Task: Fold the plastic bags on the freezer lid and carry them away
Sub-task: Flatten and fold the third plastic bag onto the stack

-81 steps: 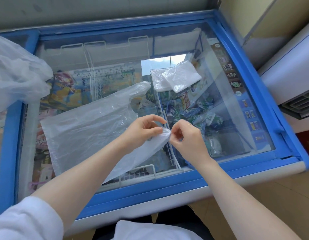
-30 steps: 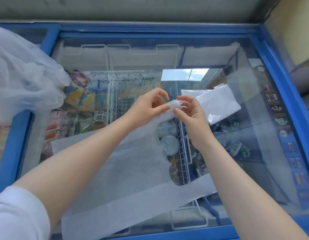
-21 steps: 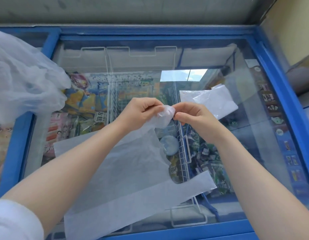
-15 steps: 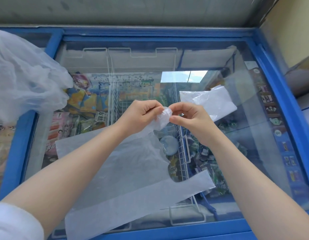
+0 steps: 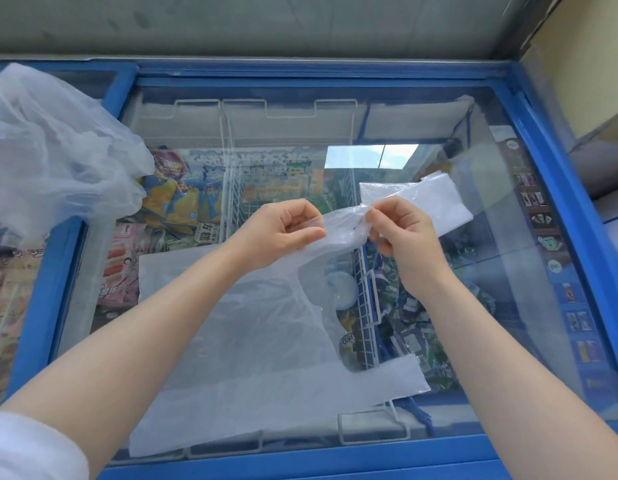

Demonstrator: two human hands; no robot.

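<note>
Your bag (image 5: 259,344) lies flat on the glass lid (image 5: 508,271) at 6 o'clock; your left hand (image 5: 279,233) and right hand (image 5: 401,233) each pinch its raised handle. A folded bag (image 5: 435,202) rests at 1 o'clock, a heap (image 5: 48,150) at 10, a grey wall (image 5: 266,26) beyond.

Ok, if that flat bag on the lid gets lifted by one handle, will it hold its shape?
Probably not. The bag looks thin and see-through, and it crumples between both hands. On the smooth glass lid it may slide.
</note>
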